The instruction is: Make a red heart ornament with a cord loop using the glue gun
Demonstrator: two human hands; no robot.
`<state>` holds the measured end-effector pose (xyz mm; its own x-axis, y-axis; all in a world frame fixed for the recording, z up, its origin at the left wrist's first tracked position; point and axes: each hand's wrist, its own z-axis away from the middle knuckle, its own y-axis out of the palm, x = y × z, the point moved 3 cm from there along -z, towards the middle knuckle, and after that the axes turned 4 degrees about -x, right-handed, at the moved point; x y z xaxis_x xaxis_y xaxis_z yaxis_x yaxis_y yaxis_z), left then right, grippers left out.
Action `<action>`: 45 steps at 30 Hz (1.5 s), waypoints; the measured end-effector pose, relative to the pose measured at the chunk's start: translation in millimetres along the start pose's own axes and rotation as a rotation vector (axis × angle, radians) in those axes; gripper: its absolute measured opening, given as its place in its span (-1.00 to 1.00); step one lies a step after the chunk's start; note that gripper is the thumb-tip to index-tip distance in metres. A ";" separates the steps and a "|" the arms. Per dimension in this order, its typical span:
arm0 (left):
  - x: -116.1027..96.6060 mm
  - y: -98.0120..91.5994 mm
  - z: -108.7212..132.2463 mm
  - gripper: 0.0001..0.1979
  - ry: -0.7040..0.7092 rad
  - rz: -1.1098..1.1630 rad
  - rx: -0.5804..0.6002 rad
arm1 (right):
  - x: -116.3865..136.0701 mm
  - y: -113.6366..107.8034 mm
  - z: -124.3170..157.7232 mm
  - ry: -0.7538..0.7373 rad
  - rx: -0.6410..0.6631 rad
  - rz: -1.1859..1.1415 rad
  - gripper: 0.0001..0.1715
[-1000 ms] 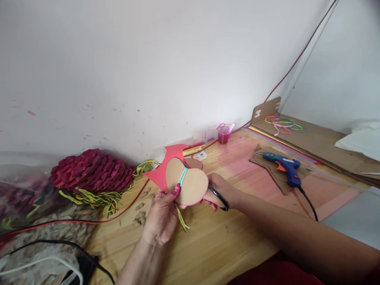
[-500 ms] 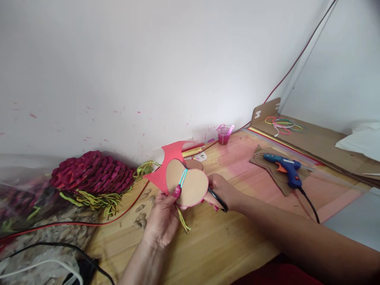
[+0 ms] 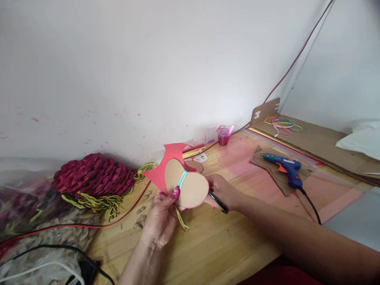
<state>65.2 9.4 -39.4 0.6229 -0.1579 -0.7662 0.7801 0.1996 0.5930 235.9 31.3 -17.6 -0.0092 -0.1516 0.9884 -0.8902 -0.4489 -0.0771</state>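
My left hand [image 3: 162, 217] grips a tan heart-shaped piece [image 3: 192, 188] and a red sheet [image 3: 160, 172] behind it, its thumb pressing on the tan face. Two turquoise strands [image 3: 183, 179] cross the notch of the tan piece. Below the left thumb hangs a yellow-green tassel [image 3: 181, 219]. My right hand [image 3: 221, 192] is closed around black-handled scissors [image 3: 219, 202] at the right edge of the tan piece; the blades are hidden behind it.
A blue glue gun [image 3: 286, 168] rests on cardboard at right. Near the wall stands a cup of magenta paint [image 3: 223, 136]. Magenta scaly pieces [image 3: 93, 174] with tassels lie at left. Cords [image 3: 113, 223] run across the left side, and coloured bands [image 3: 285, 124] lie on cardboard.
The red sheet and tan piece have shifted slightly left and tilted a little. The scissors' handle sits at a slightly different angle in my right hand.
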 end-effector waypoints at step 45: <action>8.0 3.3 4.2 -0.52 -0.011 0.014 -0.035 | -4.5 -0.3 -0.7 -0.061 -0.032 0.041 -0.69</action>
<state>73.0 4.8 -42.5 0.6344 -0.1656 -0.7550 0.7689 0.2354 0.5945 235.9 32.7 -21.9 -0.0187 -0.2228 0.9747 -0.9038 -0.4132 -0.1118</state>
